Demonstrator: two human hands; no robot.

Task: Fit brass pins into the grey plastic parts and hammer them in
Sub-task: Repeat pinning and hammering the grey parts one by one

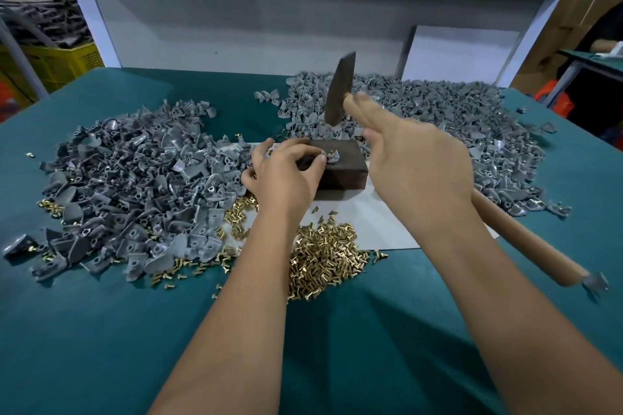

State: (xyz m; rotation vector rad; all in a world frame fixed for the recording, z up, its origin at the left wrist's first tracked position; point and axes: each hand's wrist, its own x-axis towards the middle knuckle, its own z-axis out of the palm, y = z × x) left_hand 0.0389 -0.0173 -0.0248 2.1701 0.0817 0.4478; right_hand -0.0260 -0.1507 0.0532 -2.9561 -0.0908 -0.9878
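At frame centre, the left hand [286, 172] pinches a grey part [332, 158] on the dark block [340, 167]; the right hand [418, 162], clenched on the raised hammer [338, 91], should strike squarely, clear of fingertips.

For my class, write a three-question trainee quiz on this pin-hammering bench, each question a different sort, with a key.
1. True or false: the right hand holds the hammer raised above the block.
2. Which lies nearest the person? A) the left grey pile B) the brass pins C) the right grey pile
3. Fill in: the left hand steadies a part on top of the ____.

Key: 1 true; 2 B; 3 block.
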